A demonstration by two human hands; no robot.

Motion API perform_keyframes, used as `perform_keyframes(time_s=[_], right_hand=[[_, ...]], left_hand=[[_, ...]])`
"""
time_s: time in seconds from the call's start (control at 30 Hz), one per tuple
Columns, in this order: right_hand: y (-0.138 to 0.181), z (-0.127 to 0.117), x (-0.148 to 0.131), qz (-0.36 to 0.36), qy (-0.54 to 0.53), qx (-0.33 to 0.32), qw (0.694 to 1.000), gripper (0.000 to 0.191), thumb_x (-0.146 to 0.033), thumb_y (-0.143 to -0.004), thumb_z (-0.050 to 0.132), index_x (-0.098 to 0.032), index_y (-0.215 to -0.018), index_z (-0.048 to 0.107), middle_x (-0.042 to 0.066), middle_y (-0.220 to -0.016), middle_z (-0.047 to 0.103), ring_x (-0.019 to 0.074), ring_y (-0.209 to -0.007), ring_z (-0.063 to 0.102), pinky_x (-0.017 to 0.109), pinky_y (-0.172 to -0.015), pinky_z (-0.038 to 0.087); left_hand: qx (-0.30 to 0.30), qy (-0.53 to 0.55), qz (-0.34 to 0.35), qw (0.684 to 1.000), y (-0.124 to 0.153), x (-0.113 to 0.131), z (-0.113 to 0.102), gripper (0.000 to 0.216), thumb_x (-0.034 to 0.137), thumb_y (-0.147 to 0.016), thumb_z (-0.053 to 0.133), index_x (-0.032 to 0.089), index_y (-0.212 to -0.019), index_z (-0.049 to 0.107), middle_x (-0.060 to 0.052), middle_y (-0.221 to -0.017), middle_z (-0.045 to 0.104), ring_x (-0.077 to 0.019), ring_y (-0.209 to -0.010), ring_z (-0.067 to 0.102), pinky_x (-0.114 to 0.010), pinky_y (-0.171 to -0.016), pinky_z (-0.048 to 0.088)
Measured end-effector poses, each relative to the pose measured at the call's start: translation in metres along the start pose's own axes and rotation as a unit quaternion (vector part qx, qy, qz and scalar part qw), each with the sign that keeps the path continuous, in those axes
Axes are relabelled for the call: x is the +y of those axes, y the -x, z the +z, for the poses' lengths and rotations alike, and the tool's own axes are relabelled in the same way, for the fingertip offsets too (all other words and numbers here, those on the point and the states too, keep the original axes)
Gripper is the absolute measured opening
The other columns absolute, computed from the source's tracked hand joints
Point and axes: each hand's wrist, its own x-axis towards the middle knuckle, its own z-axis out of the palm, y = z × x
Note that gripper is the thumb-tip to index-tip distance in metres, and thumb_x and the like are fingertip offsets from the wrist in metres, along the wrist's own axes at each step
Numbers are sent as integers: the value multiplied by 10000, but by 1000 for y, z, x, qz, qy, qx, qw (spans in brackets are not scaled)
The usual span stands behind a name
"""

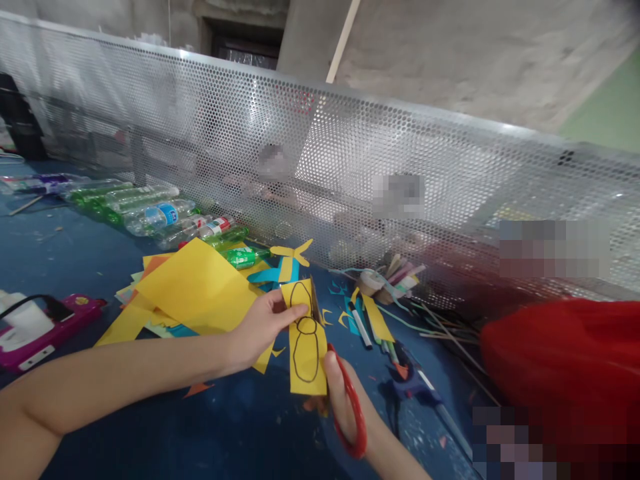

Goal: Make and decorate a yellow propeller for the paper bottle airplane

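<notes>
My left hand [263, 327] pinches the upper edge of a yellow paper strip [305, 340] that carries a black outline drawing. My right hand [345, 400] is closed through the red handles of a pair of scissors [353, 413], whose blades are hidden behind the strip. Both hands hover just above a blue table [240, 427]. To the left of the strip lies a heap of yellow paper sheets [195, 290].
Several plastic bottles [155, 217] lie along a perforated metal screen [320, 160] at the back. Markers [360, 323], sticks and paper scraps lie right of the strip. A pink device [35, 330] sits at the left. A red cloth [565, 367] fills the right.
</notes>
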Motion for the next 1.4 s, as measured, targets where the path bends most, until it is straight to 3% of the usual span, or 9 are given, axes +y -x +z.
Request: perform_keyframes(time_s=[0.33, 0.43, 0.63, 0.77, 0.97, 1.2, 1.4], right_hand=[[2, 3, 2, 7, -7, 29, 1000, 721, -822, -789, 321, -165, -832, 612, 1, -535, 537, 152, -425, 526, 270, -451, 488], [3, 5, 0, 16, -15, 39, 999, 726, -851, -760, 317, -177, -752, 586, -24, -470, 460, 145, -412, 503, 257, -429, 467], [2, 3, -3, -4, -1, 30, 1000, 718, -846, -755, 349, -172, -815, 590, -12, -523, 511, 140, -402, 506, 255, -404, 455], [1, 0, -4, -5, 15, 25, 1000, 683, -847, -752, 348, -191, -757, 539, -29, -456, 461, 149, -378, 503, 248, -370, 423], [-1, -3, -4, -13, 44, 5, 999, 697, -869, -738, 306, -202, -722, 507, -48, -408, 404, 144, -349, 475, 255, -367, 424], [-3, -5, -6, 6, 56, 16, 998, 700, -859, -729, 331, -188, -753, 527, -25, -509, 483, 142, -373, 504, 250, -348, 399], [-4, -5, -3, 11, 70, 4, 997, 707, -873, -735, 256, -206, -699, 487, -40, -421, 424, 137, -345, 461, 246, -335, 368]], left_hand=[[0, -7, -8, 1000, 0, 1, 0, 348, 369, -711, 789, 144, -943, 661, -85, -971, 709, -208, -846, 665, -358, -807, 520], [0, -2, -13, 1000, 1, 2, 1, 359, 371, -703, 796, 147, -947, 661, -85, -978, 707, -210, -847, 665, -365, -818, 518], [-5, -10, -13, 1000, 0, 1, 0, 374, 375, -713, 787, 132, -961, 648, -97, -964, 694, -223, -868, 662, -390, -838, 511], [-3, -9, -20, 1000, 0, 1, -1, 375, 368, -718, 782, 130, -972, 643, -103, -975, 688, -232, -888, 661, -404, -853, 506], [-3, -11, -19, 1000, -3, 1, -3, 360, 365, -722, 776, 136, -969, 649, -104, -974, 688, -232, -880, 662, -402, -841, 508], [-14, -32, -19, 999, -4, 6, -3, 300, 355, -732, 754, 160, -935, 649, -80, -942, 693, -228, -881, 658, -376, -809, 493], [0, -79, -6, 997, -8, 3, -9, 291, 458, -781, 691, 190, -893, 667, -43, -853, 688, -202, -826, 642, -320, -734, 476]])
